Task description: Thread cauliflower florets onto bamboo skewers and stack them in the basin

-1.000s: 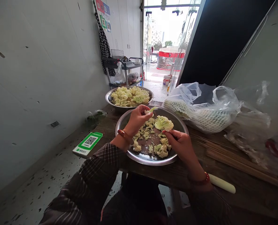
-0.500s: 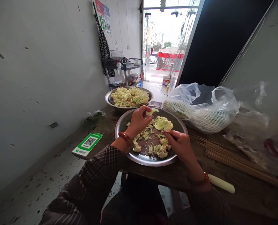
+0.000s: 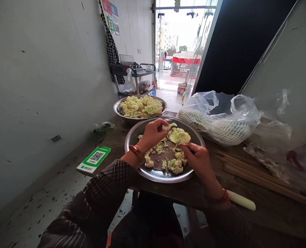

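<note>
L. hand [image 3: 153, 135]: sprig [image 3: 170, 125] pinched, now slightly lower, basin [image 3: 165, 179] 12 o'clock. R. hand [image 3: 199, 159]: lg. floret [image 3: 179, 135] pinched. Both apart; work ongoing.

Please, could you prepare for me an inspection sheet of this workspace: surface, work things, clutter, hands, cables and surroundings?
Surface: dark brown wooden table.
Job's things: round silver metal basin with pale cauliflower pieces; second metal basin behind, heaped with cauliflower.
Clutter: translucent plastic bag, thin brown sticks, green-and-white QR-code card.
Hands: left hand, fingers pinching a small cauliflower piece; right hand, fingers at a larger pale-green floret, grip unclear.
Cables: thin white cord-like line on the right wall; cable or not, unclear.
Surroundings: grey shelved trolley, black-and-white checked cloth.
</note>
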Motion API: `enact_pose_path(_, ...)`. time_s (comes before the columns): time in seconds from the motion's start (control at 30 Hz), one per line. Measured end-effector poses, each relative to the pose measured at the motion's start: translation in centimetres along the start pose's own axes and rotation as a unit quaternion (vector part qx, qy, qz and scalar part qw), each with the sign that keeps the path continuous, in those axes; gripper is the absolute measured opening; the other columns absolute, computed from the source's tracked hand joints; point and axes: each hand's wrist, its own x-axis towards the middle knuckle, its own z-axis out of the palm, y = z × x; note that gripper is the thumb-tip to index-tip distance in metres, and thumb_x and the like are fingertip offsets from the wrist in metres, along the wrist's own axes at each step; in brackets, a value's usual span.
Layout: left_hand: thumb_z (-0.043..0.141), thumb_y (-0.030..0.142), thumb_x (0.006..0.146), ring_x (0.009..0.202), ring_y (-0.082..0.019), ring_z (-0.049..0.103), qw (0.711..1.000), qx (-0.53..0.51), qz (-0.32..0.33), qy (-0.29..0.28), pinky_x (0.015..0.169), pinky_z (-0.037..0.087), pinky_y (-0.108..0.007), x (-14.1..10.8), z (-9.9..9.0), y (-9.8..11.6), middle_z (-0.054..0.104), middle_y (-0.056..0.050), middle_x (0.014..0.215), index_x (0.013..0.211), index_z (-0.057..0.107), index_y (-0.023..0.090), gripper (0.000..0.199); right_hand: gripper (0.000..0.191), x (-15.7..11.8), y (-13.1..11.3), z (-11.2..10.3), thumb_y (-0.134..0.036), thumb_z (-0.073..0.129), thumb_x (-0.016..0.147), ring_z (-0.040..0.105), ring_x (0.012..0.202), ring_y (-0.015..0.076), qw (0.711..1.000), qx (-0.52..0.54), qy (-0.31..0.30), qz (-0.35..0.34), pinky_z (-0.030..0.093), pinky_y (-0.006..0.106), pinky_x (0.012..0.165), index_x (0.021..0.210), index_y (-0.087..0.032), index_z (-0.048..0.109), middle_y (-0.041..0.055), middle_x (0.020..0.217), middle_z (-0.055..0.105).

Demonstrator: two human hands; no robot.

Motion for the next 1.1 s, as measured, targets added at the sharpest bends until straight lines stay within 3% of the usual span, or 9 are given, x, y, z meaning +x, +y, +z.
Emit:
enact_pose_path(0.13,0.067,0.019,0.07,0.058,-0.009,0.042,0.998,-0.048,-0.006,-0.049,0.056,0.033,-0.024,-0.2,0.6,-0.1,0.058,0.003,0.067,0.086,0.067,0.015,0.017,0.044,0.1,0.1,0.0,-0.046,0.065,0.09,0.039,0.055,0.0106,0.999,0.029,0.01,0.013,0.03,0.025,0.053,0.057,-0.019,0.053,-0.0048,0.054,0.044)
enact_pose_path(0.3,0.071,0.023,0.071,0.063,-0.009,0.047,0.989,-0.117,-0.025,-0.089,0.059,0.038,-0.024,-0.4,0.6,0.3,0.062,0.0,0.077,0.088,0.067,0.015,0.019,0.042,0.1,0.2,0.0,-0.046,0.067,0.089,0.039,0.052,0.0102,0.998,0.058,0.014,0.033,0.031,0.025,0.051,0.059,-0.019,0.055,-0.005,0.053,0.045)
enact_pose_path(0.5,0.075,0.049,0.077,0.095,-0.017,0.061,0.952,-0.284,-0.078,-0.088,0.077,0.047,-0.027,-0.5,0.5,0.3,0.069,-0.008,0.111,0.109,0.068,0.017,0.046,0.039,0.1,0.1,0.0,-0.049,0.067,0.089,0.04,0.051,0.0103,0.996,0.077,0.005,0.045,0.032,0.025,0.05,0.065,-0.018,0.061,-0.0046,0.055,0.048)
enact_pose_path(0.6,0.07,0.06,0.08,0.094,-0.019,0.062,0.935,-0.314,-0.131,-0.104,0.079,0.048,-0.03,-0.5,0.9,-0.3,0.071,-0.008,0.104,0.101,0.072,0.016,0.049,0.039,0.0,0.0,0.0,-0.048,0.065,0.09,0.042,0.052,0.0108,0.998,0.049,-0.001,0.032,0.032,0.025,0.051,0.064,-0.018,0.062,-0.0042,0.055,0.049)
enact_pose_path(0.8,0.076,0.061,0.073,0.082,-0.017,0.063,0.902,-0.372,-0.186,-0.118,0.075,0.05,-0.031,-0.4,1.2,-0.6,0.07,-0.006,0.09,0.091,0.071,0.015,0.05,0.034,0.0,-0.4,0.0,-0.045,0.063,0.091,0.048,0.059,0.0127,1.0,-0.004,-0.004,-0.004,0.036,0.025,0.056,0.074,-0.017,0.071,-0.0029,0.058,0.054)
enact_pose_path(0.97,0.083,0.043,0.07,0.077,-0.013,0.062,0.887,-0.403,-0.179,-0.138,0.074,0.051,-0.027,-0.4,0.9,-0.6,0.067,-0.002,0.084,0.084,0.068,0.015,0.035,0.033,-0.1,-0.5,0.0,-0.044,0.062,0.092,0.054,0.059,0.0149,0.999,-0.029,-0.015,-0.017,0.039,0.026,0.056,0.077,-0.017,0.075,-0.0006,0.06,0.061)
enact_pose_path(1.1,0.084,0.038,0.066,0.074,-0.012,0.061,0.882,-0.422,-0.19,-0.084,0.07,0.05,-0.025,-0.2,0.8,-0.7,0.065,-0.001,0.082,0.082,0.064,0.016,0.033,0.03,0.0,-0.3,0.1,-0.041,0.062,0.091,0.061,0.06,0.0185,0.998,-0.044,-0.036,-0.025,0.046,0.029,0.059,0.099,-0.018,0.081,0.0013,0.063,0.068)
